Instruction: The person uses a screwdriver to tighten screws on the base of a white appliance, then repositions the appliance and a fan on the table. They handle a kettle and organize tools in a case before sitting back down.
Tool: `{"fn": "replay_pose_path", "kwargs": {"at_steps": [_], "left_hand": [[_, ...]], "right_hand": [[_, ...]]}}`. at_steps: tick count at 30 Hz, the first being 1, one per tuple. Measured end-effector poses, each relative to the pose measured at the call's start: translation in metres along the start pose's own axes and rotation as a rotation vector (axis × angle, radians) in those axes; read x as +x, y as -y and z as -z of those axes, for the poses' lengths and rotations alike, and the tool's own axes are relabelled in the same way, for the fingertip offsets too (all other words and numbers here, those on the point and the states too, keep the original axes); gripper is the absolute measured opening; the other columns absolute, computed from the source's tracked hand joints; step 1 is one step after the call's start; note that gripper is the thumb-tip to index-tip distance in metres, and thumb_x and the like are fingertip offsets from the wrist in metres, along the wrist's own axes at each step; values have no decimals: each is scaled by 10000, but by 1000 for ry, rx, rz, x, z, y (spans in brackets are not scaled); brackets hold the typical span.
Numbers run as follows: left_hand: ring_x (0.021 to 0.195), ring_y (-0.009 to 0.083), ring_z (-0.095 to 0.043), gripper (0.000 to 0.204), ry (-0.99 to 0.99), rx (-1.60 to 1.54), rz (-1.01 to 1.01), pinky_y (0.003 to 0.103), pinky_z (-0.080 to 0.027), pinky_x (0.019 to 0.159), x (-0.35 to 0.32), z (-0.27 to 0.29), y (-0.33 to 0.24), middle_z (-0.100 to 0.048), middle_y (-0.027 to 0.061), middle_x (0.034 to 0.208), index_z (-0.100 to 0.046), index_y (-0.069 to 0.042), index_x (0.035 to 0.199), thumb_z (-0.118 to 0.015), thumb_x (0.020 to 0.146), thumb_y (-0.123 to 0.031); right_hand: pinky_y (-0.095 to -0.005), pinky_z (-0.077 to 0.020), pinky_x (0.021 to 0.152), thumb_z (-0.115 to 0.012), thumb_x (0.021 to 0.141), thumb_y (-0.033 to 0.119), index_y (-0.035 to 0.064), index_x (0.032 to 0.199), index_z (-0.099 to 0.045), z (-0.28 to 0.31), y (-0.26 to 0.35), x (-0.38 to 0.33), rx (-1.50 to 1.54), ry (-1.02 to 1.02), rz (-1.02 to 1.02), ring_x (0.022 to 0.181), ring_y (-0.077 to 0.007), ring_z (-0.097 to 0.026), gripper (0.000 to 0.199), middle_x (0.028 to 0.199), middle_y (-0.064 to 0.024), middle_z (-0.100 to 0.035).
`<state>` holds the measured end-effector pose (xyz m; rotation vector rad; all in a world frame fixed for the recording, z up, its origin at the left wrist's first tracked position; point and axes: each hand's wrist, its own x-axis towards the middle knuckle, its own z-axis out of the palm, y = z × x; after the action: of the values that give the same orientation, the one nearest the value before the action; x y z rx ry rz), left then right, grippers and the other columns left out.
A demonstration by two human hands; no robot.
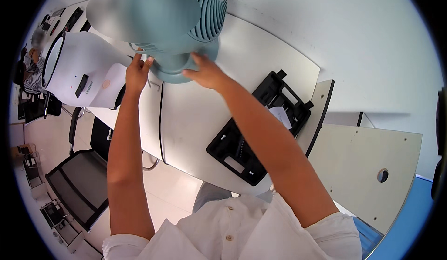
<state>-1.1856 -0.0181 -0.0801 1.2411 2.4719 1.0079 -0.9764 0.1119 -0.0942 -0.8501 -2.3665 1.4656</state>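
A teal fan (173, 62) with a round base and a slatted grille stands on the white table (195, 116), and its front is partly smeared in the picture. My left hand (136, 75) is at the left of the fan's neck, thumb and index finger apart. From the right, my right hand (205, 72) reaches in by the neck just above the base, thumb and fingers spread. Whether either hand touches the fan is hard to tell. Nothing shows between the fingers of either hand.
A white rounded appliance (88, 62) with a large round opening stands left of the fan. An open black plastic case (274, 81) with a white paper lies under my right forearm. A mesh chair (81, 185), a seated person (33, 71) and a pale cabinet panel (363, 162) surround the table.
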Motion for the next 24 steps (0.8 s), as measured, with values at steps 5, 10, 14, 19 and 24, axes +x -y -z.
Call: {"fn": "replay_pose_path", "kwargs": {"at_steps": [5,10,14,19,24], "left_hand": [[542,128,-460,576,-46,-174,83,284,-394,553,-16,-11,-13,-509,46,588,-423,-125,1349,-573,879,-422],[524,198,-499,174,145,-113,29,321,-395,520,-114,-60,-31,-508,78,585,-583,-98,908,-615,846,-258],[560,221,-529,209,636,10,91,343,-420,554,-194,-67,-75,-532,84,601,-591,-72,859,-605,847,-280],[612,273,-576,221,639,119,65,384,-436,583,-231,-71,-90,-569,96,630,-601,-77,908,-577,866,-293],[630,307,-592,234,414,115,31,400,-441,580,-255,-76,-76,-591,124,652,-603,-91,989,-562,875,-291]], "right_hand": [[-353,-371,994,-618,843,286,33,1287,-466,77,-29,-133,41,-267,-43,1192,-293,-488,533,1269,-149,-527],[-293,-463,810,-589,831,108,33,1187,-532,92,-33,-283,168,-545,-307,982,-183,-568,368,1053,-101,-598],[-304,-452,831,-572,812,53,41,1292,-409,32,-41,-373,356,-659,-510,1098,-196,-477,508,1260,-97,-461],[-372,-337,1007,-518,858,146,86,1445,-150,-22,-16,-415,750,-538,-669,1263,-259,-358,695,1436,-141,-267],[-385,-312,1026,-505,885,134,98,1464,-75,-34,-18,-429,896,-416,-471,1329,-265,-278,723,1481,-143,-208]]}}
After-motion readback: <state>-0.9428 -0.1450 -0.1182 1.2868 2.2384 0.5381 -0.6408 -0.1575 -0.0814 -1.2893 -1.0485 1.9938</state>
